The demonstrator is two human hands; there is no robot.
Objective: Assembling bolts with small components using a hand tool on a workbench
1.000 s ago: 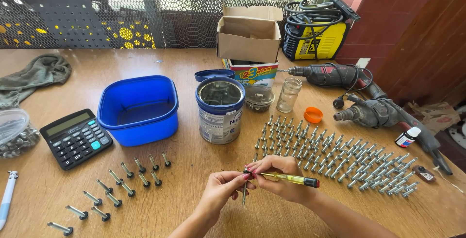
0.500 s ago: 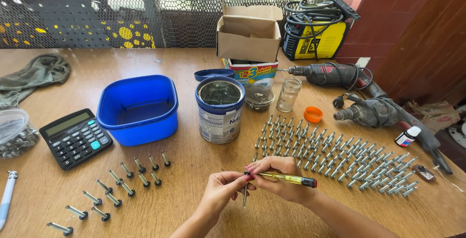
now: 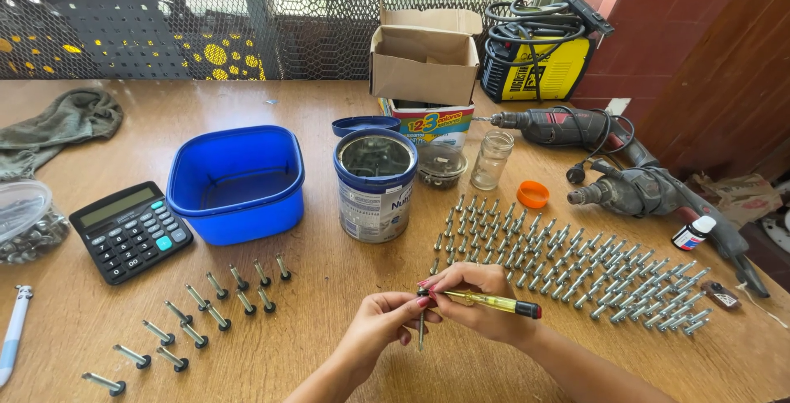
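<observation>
Crowding wooden table (image 3: 346, 345): bolts (image 3: 568, 263), drills (image 3: 625, 189).

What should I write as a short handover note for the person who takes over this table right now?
Left hand: pinches a grey metal screw, point down.
Right hand: grips a yellow-handled screwdriver, tip at the screw's head.
Right of the hands: many grey screws in rows on the wooden table.
Left: a smaller group of black-washered screws, below the blue plastic tub and the open metal tin.
Done and left: cannot tell which group is finished.
</observation>
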